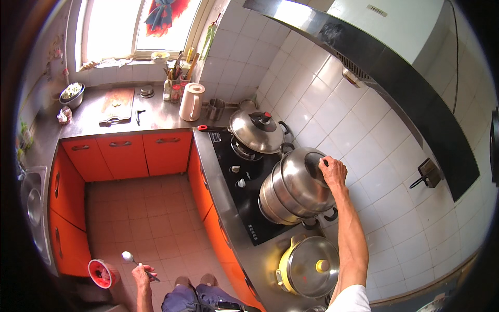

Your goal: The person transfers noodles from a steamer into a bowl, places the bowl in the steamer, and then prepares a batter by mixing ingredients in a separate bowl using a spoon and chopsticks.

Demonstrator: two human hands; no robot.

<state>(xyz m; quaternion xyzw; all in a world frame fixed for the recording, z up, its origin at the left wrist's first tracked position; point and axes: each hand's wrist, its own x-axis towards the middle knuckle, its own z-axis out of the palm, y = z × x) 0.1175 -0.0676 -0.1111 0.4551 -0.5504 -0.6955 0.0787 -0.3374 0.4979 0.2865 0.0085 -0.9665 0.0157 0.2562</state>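
My right hand (pixel 334 171) grips the knob of the domed metal lid (pixel 300 175) on a tiered stainless steel steamer pot (pixel 275 199). The lid sits on the top tier, and the pot stands on the near burner of a black gas stove (pixel 249 202). Low in the view, my left hand (pixel 143 273) holds a metal spoon (pixel 128 256) by its handle, out over the floor. White matter or glare shows in the spoon's bowl; I cannot tell which.
A lidded wok (pixel 255 130) stands on the far burner. Nearer me is a yellow pot (pixel 286 269) with a glass lid. A range hood (pixel 397 93) overhangs the stove. A red bin (pixel 102 273) is at lower left. A cutting board (pixel 119 103) and beige kettle (pixel 192 101) stand on the far counter.
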